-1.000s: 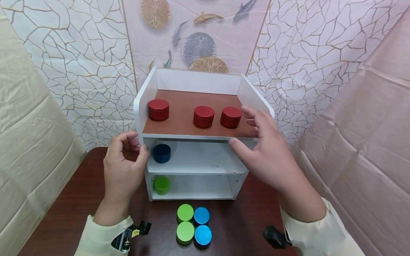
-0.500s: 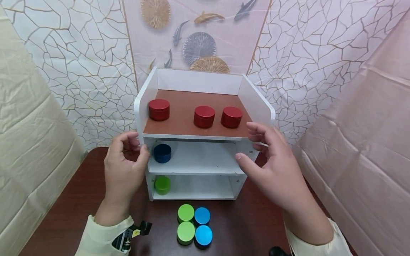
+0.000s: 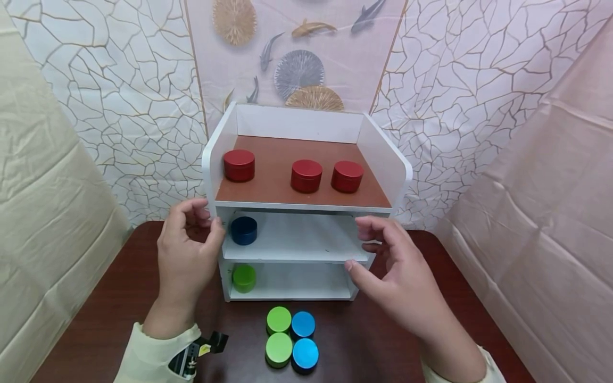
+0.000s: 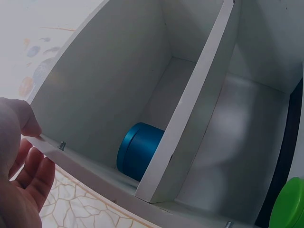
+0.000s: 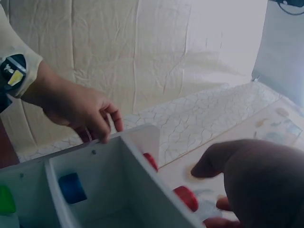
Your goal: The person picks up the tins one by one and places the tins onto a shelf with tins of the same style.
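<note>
A white shelf unit [image 3: 297, 204] with a brown top stands on the table. My left hand [image 3: 187, 255] grips the edge of its left side panel, thumb at the front edge and fingers on the outer side, as the left wrist view shows. My right hand [image 3: 402, 276] hangs before the unit's right side, fingers loosely bent and holding nothing. On the top sit red round tins [image 3: 306, 176], one at left and two toward the right. A dark blue tin [image 3: 243, 231] is at the left of the middle shelf, and a green tin [image 3: 244, 279] at the left of the bottom shelf.
In front of the unit, on the dark brown table [image 3: 373, 340], two light green tins [image 3: 279, 350] and two bright blue tins [image 3: 305, 355] stand close together. Patterned cloth [image 3: 143, 106] hangs behind, and plain cloths [image 3: 527, 175] flank both sides.
My right hand has moved down from beside the rightmost red tin on the top to the height of the lower shelves. My left hand has stayed at the side panel.
</note>
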Demonstrator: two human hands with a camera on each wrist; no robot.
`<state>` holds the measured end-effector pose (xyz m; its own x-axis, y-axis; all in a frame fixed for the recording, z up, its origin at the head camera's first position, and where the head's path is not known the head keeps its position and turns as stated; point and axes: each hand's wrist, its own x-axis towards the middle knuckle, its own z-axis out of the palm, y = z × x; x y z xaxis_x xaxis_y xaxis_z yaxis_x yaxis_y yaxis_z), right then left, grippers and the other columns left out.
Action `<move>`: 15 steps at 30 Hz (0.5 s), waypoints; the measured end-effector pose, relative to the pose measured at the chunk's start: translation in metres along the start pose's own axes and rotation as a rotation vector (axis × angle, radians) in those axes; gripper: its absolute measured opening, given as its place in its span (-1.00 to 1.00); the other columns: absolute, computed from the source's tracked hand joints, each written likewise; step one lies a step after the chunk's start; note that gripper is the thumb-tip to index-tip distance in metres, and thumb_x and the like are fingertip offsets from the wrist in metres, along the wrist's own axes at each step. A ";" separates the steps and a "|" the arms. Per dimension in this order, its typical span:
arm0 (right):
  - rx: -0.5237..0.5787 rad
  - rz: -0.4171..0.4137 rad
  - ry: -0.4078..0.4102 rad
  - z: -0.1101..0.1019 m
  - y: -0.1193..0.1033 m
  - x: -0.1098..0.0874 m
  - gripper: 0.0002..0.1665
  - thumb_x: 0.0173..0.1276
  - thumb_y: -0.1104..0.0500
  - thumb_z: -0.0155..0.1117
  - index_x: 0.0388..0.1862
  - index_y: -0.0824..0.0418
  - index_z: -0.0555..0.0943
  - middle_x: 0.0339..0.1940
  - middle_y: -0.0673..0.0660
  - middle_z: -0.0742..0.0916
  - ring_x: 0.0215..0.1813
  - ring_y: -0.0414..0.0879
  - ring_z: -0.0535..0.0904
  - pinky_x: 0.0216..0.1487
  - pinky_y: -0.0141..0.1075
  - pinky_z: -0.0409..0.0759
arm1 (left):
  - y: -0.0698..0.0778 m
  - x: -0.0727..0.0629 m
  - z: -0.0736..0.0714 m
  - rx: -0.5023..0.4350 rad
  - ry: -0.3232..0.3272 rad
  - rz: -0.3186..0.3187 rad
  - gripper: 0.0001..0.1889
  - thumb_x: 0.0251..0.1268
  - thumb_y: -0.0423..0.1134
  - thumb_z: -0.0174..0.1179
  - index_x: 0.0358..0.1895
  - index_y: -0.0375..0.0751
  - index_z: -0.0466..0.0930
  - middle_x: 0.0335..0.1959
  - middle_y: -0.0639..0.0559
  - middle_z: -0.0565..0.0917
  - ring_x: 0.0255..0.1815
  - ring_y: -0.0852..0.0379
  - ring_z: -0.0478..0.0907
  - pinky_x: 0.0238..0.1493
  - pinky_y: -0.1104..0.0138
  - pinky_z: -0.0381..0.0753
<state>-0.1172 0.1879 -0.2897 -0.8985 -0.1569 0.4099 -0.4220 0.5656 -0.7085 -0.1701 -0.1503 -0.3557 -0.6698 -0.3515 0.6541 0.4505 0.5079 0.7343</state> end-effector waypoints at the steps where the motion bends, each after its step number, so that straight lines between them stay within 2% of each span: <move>1: 0.014 -0.010 -0.012 0.002 0.004 -0.001 -0.27 0.39 0.20 0.64 0.49 -0.04 0.58 0.34 -0.07 0.67 0.30 -0.07 0.64 0.12 -0.40 0.74 | 0.000 0.000 0.000 -0.001 0.000 0.001 -0.55 0.51 -0.34 0.41 0.38 -0.20 0.60 0.00 -0.08 0.66 -0.04 0.26 0.56 -0.02 0.62 0.59; 6: 0.090 -0.055 -0.101 0.013 0.026 -0.003 -0.24 0.39 0.22 0.66 0.49 -0.08 0.56 0.31 -0.07 0.67 0.33 0.00 0.66 0.26 -0.34 0.75 | -0.002 0.001 0.000 -0.004 0.001 0.005 -0.55 0.50 -0.35 0.41 0.38 -0.20 0.60 0.00 -0.08 0.66 -0.04 0.26 0.57 -0.03 0.61 0.59; 10: 0.158 -0.073 -0.155 0.021 0.040 -0.005 -0.25 0.39 0.24 0.66 0.48 -0.04 0.56 0.33 0.01 0.67 0.34 0.10 0.65 0.37 -0.31 0.72 | -0.002 0.001 0.000 -0.007 0.003 0.007 -0.56 0.50 -0.34 0.42 0.37 -0.20 0.60 0.00 -0.07 0.66 -0.04 0.26 0.57 -0.03 0.61 0.59; 15: 0.207 -0.058 -0.198 0.031 0.058 -0.010 -0.26 0.39 0.23 0.66 0.48 0.07 0.56 0.37 0.12 0.66 0.33 0.00 0.64 0.39 -0.27 0.74 | -0.002 0.001 0.000 -0.006 0.000 0.009 -0.56 0.51 -0.33 0.42 0.37 -0.19 0.60 0.00 -0.07 0.66 -0.05 0.26 0.57 -0.04 0.62 0.59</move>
<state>-0.1366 0.1975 -0.3524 -0.8699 -0.3501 0.3474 -0.4703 0.3770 -0.7979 -0.1723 -0.1515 -0.3567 -0.6656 -0.3467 0.6609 0.4605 0.5061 0.7292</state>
